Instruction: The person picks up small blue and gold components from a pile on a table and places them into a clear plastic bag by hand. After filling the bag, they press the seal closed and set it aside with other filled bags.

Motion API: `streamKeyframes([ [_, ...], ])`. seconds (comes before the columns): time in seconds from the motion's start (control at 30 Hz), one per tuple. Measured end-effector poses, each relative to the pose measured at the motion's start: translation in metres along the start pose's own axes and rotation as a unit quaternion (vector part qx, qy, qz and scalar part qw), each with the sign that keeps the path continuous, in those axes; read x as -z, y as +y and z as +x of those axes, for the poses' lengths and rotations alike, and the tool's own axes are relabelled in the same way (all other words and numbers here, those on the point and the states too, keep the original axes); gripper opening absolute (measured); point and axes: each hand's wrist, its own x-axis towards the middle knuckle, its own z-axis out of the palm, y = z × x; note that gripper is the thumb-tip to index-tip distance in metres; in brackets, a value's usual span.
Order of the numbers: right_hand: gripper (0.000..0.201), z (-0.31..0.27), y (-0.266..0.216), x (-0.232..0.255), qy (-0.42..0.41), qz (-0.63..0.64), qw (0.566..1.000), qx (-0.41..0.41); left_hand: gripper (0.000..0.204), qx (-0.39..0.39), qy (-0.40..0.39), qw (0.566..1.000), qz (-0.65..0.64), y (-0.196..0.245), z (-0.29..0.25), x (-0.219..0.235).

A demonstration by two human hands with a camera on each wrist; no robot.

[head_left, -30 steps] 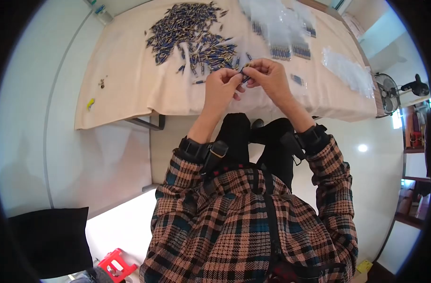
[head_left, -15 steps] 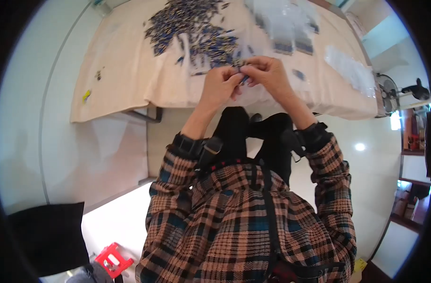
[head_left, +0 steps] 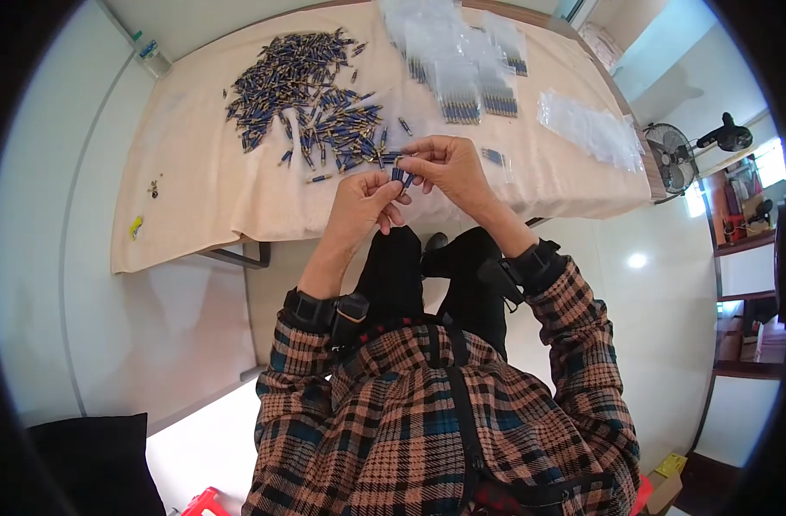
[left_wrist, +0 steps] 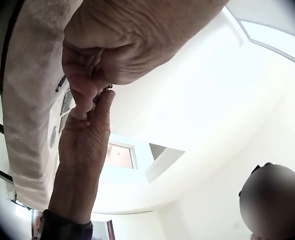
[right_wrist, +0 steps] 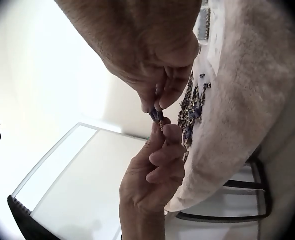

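Just over the table's near edge, the left hand (head_left: pixel 359 206) pinches small blue and gold pieces (head_left: pixel 398 175) between thumb and fingers. The right hand (head_left: pixel 451 172) meets it from the right, its thumb and fingertips gripping the same small bunch. In the right wrist view the dark blue pieces (right_wrist: pixel 156 115) with gold ends sit between the two hands' fingertips; how many is unclear. Fingers mostly hide them in the left wrist view. Beyond the hands lies a large pile of like pieces (head_left: pixel 281 82) on the cream cloth (head_left: pixel 187 172).
Clear bags with rows of pieces (head_left: pixel 459 99) lie at the back right, and flat clear bags (head_left: pixel 586 129) farther right. A small bag (head_left: pixel 494 157) is beside the right hand. A yellow item (head_left: pixel 136 227) lies at the left; a fan (head_left: pixel 671 159) stands past the table's right end.
The head view has shifted, so table and hands appear farther left and lower. The fingertips have changed their hold, and the blue pieces show more plainly between them.
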Motion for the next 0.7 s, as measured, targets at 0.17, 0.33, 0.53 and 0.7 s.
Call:
streamKeyframes([
  [0.17,0.023,-0.005,-0.003,-0.002,0.004,0.026,1.0,-0.006,0.015,-0.016,0.015,1.0,-0.016,-0.001,-0.001,0.0],
  [0.33,0.018,-0.01,-0.001,0.001,-0.01,-0.046,0.998,0.031,0.015,-0.043,0.065,0.997,-0.018,-0.002,-0.002,0.002],
  [0.53,0.016,-0.022,-0.01,-0.003,-0.002,-0.345,0.908,0.238,0.014,-0.065,0.078,0.995,0.003,-0.003,-0.001,0.0],
  [0.7,0.01,-0.024,-0.006,-0.003,-0.005,-0.469,0.823,0.32,0.014,-0.05,0.057,0.997,0.012,-0.004,-0.001,0.0],
])
